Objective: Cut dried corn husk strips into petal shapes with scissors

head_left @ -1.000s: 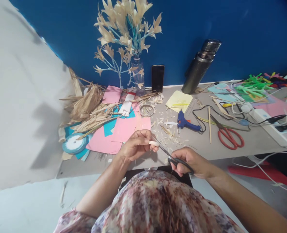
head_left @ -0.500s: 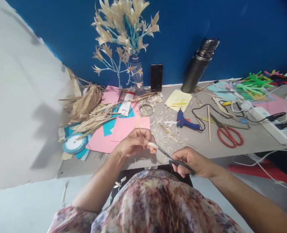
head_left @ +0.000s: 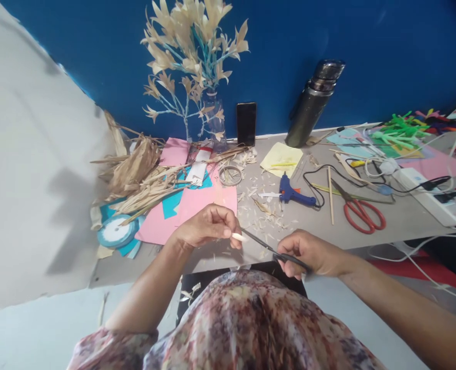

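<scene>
My left hand [head_left: 211, 226] pinches a small cream-coloured strip, which looks like dried husk [head_left: 238, 237], near the table's front edge. Black-handled scissors [head_left: 264, 244] are in my right hand [head_left: 305, 253], fingers wrapped round the handles. Their blades point up and left, the tips beside the fingers of my left hand and close to the strip. Whether the blades touch the strip I cannot tell. Pale cut scraps [head_left: 258, 205] lie scattered on the table beyond my hands.
Dried husks [head_left: 135, 169] and a ribbon roll [head_left: 117, 230] lie left. Husk flowers [head_left: 197, 46] stand in a clear bottle behind, beside a phone [head_left: 246, 124] and a flask [head_left: 315, 105]. A blue glue gun [head_left: 295, 192], red-handled scissors [head_left: 362, 213] and a power strip [head_left: 424, 195] are on the right.
My left hand has drawn slightly left with the strip. The scissors now sit a little apart from it, where their blades lay against it before.
</scene>
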A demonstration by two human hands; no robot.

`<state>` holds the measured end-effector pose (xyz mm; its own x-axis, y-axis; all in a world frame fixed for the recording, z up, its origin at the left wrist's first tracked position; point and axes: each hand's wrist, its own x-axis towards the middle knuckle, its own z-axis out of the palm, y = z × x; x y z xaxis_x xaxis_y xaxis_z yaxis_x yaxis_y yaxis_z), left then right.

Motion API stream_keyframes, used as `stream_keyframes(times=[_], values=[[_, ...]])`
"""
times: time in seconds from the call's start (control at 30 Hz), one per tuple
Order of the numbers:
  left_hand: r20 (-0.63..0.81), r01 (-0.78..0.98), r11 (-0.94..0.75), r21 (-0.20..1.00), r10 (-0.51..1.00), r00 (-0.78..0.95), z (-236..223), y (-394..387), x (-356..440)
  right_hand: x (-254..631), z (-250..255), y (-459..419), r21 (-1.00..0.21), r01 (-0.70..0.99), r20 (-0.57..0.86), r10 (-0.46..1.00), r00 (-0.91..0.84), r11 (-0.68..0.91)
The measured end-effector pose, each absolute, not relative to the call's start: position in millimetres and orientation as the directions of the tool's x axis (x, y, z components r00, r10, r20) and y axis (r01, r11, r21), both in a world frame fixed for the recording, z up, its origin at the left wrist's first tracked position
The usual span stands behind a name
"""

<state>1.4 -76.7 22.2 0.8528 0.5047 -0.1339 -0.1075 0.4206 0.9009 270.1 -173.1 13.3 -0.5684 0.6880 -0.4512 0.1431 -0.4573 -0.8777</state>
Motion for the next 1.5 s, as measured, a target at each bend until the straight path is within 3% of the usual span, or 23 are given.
stream_keyframes(times=[0.13,0.23,0.33,0.43,0.57,0.9,1.17,1.33,1.5], values=[[-0.075,-0.465,0.407,0.786,0.810,0.581,13,-92,18,245,16,-170,-0.943,-0.120,-0.252,0.900,-0.356,-0.312],[-0.120,-0.594,0.408,0.694,0.878,0.463,9,-107,35,216,14,-162,-0.943,-0.276,-0.148,0.977,-0.154,-0.186],[-0.168,-0.616,0.403,0.677,0.900,0.403,9,-119,46,191,12,-152,-0.931,-0.361,-0.056,0.998,0.001,-0.052],[-0.208,-0.607,0.407,0.682,0.904,0.372,8,-127,51,178,11,-146,-0.937,-0.350,-0.037,0.995,0.092,-0.002],[-0.213,-0.611,0.399,0.684,0.910,0.356,6,-132,51,176,13,-147,-0.988,-0.151,0.004,0.982,0.189,0.033],[-0.081,-0.364,0.195,0.911,0.948,0.307,-2,-132,34,184,28,-145,-0.998,-0.025,-0.054,0.998,0.027,-0.053],[-0.081,-0.497,0.172,0.851,0.976,0.200,12,-132,33,187,5,-169,-0.988,-0.061,-0.112,0.937,-0.330,-0.140],[-0.112,-0.570,0.152,0.807,0.988,0.106,17,-133,44,182,-2,-177,-0.984,-0.061,-0.139,0.929,-0.342,-0.169],[-0.117,-0.554,0.167,0.816,0.985,0.125,19,-135,49,183,0,-177,-0.986,-0.061,-0.127,0.942,-0.311,-0.154]])
